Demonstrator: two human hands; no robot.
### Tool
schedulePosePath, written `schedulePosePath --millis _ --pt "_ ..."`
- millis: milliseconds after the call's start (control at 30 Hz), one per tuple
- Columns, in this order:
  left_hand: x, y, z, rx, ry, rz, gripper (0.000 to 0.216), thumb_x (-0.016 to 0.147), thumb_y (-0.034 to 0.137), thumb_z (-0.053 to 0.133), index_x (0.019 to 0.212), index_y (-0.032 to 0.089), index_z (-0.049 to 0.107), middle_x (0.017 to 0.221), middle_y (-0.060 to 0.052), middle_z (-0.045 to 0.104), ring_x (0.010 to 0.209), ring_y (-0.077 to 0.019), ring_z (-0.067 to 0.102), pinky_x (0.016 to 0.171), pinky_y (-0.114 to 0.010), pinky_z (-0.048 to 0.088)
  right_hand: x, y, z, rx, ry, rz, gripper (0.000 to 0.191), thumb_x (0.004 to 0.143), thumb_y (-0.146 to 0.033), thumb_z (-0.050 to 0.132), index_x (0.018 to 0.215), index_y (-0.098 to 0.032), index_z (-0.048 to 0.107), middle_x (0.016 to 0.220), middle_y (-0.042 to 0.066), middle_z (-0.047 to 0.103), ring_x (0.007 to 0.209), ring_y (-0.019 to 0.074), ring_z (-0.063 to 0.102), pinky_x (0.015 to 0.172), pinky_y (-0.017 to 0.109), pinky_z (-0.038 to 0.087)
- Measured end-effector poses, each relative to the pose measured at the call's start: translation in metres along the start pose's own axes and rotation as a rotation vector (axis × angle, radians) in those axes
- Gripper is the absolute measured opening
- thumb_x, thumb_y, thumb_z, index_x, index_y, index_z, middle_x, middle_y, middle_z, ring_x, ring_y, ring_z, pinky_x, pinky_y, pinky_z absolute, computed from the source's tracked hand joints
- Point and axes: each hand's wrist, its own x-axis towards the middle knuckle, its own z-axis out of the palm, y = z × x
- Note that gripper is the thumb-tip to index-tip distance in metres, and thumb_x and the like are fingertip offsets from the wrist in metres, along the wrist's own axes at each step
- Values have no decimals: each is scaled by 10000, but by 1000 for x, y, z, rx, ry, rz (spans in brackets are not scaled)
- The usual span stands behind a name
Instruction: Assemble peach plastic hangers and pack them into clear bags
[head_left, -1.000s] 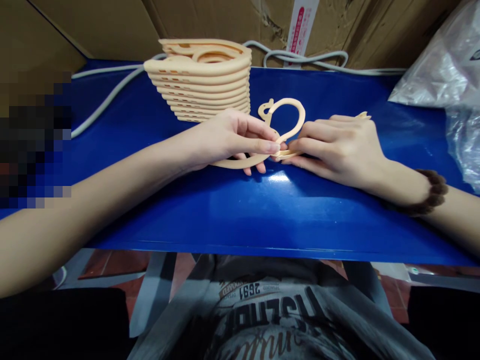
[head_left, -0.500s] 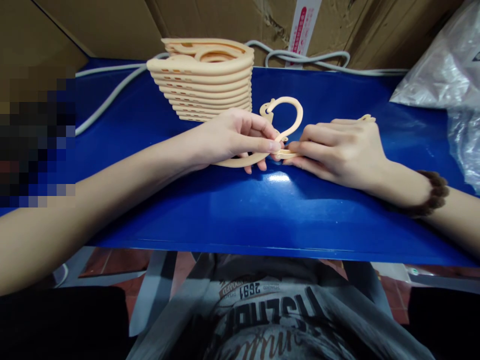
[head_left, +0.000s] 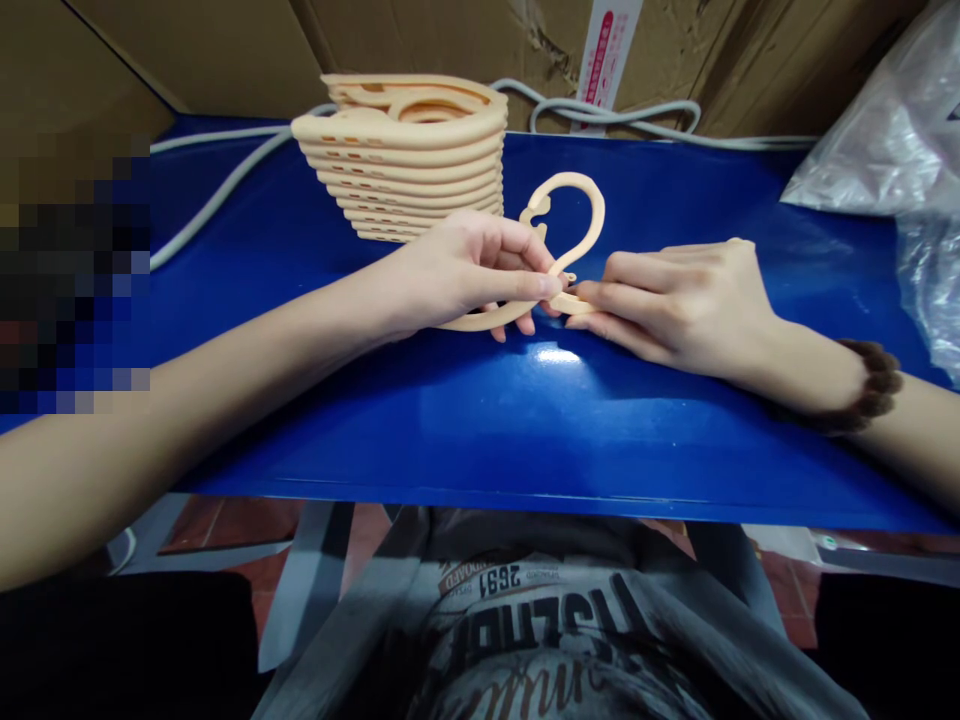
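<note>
The stack of hangers [head_left: 412, 165] stands at eleven o'clock. From nine, your left hand [head_left: 484, 265] is clamped on the hanger [head_left: 576, 255] below its hook [head_left: 598, 212]; brace firmly there. The hanger lies between both hands. At three, your right hand [head_left: 675, 305] pinches a pale arm [head_left: 570, 303], probably the same hanger's; best press gently, without twisting.

there's room to pass over the blue tabletop [head_left: 465, 430] on the body side of the left hand [head_left: 474, 268] and right hand [head_left: 679, 300]; a hanger stack [head_left: 405, 165] blocks beyond the left, a plastic bag [head_left: 862, 130] farther beyond the right
</note>
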Motion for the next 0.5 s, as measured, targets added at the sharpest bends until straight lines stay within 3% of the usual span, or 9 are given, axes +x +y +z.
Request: schedulePosePath --millis 500 --pt "1 -2 -1 15 0 8 140 918 275 858 902 175 761 866 -40 818 753 -165 815 583 -186 637 -3 1 6 71 -36 43 653 1205 -543 276 1152 -185 819 842 52 700 690 157 589 611 344 194"
